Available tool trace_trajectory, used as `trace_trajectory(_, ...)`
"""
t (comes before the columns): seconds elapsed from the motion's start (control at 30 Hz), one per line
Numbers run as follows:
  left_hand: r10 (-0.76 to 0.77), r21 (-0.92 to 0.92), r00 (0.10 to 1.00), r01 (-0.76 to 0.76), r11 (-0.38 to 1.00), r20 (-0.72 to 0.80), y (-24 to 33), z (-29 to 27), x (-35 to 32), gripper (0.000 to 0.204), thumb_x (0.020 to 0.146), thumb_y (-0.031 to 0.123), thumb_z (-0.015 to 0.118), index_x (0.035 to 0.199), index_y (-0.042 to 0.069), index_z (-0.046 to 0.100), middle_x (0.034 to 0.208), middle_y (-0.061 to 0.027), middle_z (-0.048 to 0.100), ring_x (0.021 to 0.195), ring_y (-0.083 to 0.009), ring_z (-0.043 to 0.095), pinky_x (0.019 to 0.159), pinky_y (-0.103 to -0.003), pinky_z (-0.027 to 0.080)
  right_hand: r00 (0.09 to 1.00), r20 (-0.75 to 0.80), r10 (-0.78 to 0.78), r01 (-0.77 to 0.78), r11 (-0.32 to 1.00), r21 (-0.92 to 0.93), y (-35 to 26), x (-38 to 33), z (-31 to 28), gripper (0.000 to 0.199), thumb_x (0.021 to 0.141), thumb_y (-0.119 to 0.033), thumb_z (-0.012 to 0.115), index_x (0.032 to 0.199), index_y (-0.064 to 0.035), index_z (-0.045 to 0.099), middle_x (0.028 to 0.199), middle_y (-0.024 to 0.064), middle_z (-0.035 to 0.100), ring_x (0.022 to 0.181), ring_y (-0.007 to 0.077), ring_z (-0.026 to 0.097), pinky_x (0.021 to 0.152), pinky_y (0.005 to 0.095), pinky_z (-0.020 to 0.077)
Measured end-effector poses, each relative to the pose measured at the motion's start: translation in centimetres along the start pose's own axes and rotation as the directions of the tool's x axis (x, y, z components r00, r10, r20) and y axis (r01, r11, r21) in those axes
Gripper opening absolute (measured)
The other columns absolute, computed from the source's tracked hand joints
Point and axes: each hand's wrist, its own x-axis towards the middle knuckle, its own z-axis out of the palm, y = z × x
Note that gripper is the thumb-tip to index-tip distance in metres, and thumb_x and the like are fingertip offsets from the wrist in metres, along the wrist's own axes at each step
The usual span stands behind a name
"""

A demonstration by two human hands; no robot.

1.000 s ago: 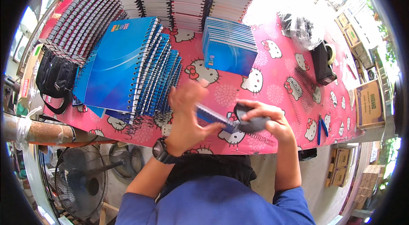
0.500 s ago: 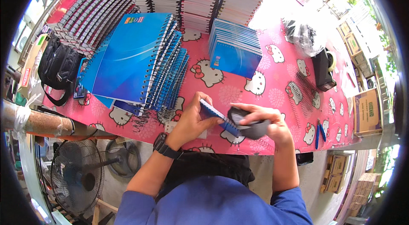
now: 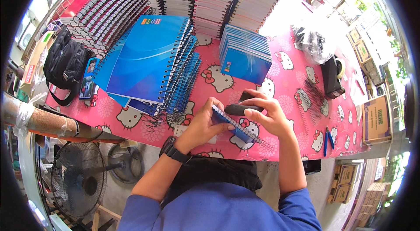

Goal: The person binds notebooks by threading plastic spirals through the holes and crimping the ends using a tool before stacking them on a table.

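My left hand [image 3: 202,127] is closed on a small blue notebook [image 3: 239,132], its thumb lying across the cover. A spiral coil [image 3: 250,129] runs along the notebook's edge, and its loose end sticks out past the lower right corner. My right hand [image 3: 272,115] grips a dark, rounded, pad-like piece [image 3: 241,109] just above the coil side. What exactly this piece is cannot be made out. Whether it touches the coil is unclear. Both hands are over the near edge of the pink table.
Large blue spiral notebooks [image 3: 148,60] are piled at left, beside a black bag [image 3: 65,62]. Small blue notebooks [image 3: 247,64] stand stacked behind my hands. Rightward lie loose coils [image 3: 313,95], blue-handled pliers [image 3: 328,138] and a tape dispenser [image 3: 331,78]. A fan [image 3: 78,180] stands below left.
My right hand has raised and turned the dark piece away from the coil's lower part toward its upper end. More of the coil and its protruding tail now shows. My left hand keeps its hold.
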Motion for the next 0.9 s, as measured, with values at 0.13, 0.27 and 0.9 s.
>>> trace_trajectory(0.13, 0.014, 0.109, 1.0, -0.014, 0.994, 0.002, 0.2, 0.0, 0.0, 0.048, 0.073, 0.007, 0.079, 0.101, 0.008, 0.04, 0.095, -0.002, 0.042, 0.092, -0.0104, 0.043, 0.083, -0.026, 0.041, 0.972, 0.119, -0.204, 0.115, 0.849, 0.516, -1.3, -0.6, 0.8, 0.039, 0.083, -0.035, 0.066, 0.105, -0.0042, 0.068, 0.128, 0.0204, 0.054, 0.119, 0.0301, 0.05, 0.101, 0.0409, 0.0354)
trace_trajectory(0.27, 0.036, 0.058, 0.999, -0.035, 0.998, -0.021, 0.1, 0.4, 0.2, 0.05, 0.073, 0.015, 0.08, 0.102, 0.007, 0.041, 0.09, -0.0033, 0.045, 0.084, -0.0124, 0.046, 0.076, -0.028, 0.041, 0.987, -0.159, -0.034, -0.006, 0.971, -0.239, 1.1, -0.8, 0.5, 0.048, 0.078, -0.038, 0.071, 0.113, -0.0061, 0.063, 0.13, 0.0219, 0.05, 0.121, 0.0361, 0.047, 0.102, 0.0431, 0.0361)
trace_trajectory(0.9, 0.222, -0.008, 0.961, -0.226, 0.974, -0.163, 4.9, 2.0, -1.0, 0.022, 0.072, -0.002, 0.075, 0.089, 0.003, 0.061, 0.09, -0.005, 0.064, 0.083, -0.0112, 0.062, 0.073, -0.026, 0.051, 0.934, -0.246, -0.261, 0.276, 0.961, 0.031, -6.6, -2.9, 2.1, 0.024, 0.074, -0.007, 0.075, 0.092, -0.001, 0.06, 0.081, 0.0089, 0.058, 0.072, 0.0224, 0.059, 0.064, 0.0295, 0.0491)
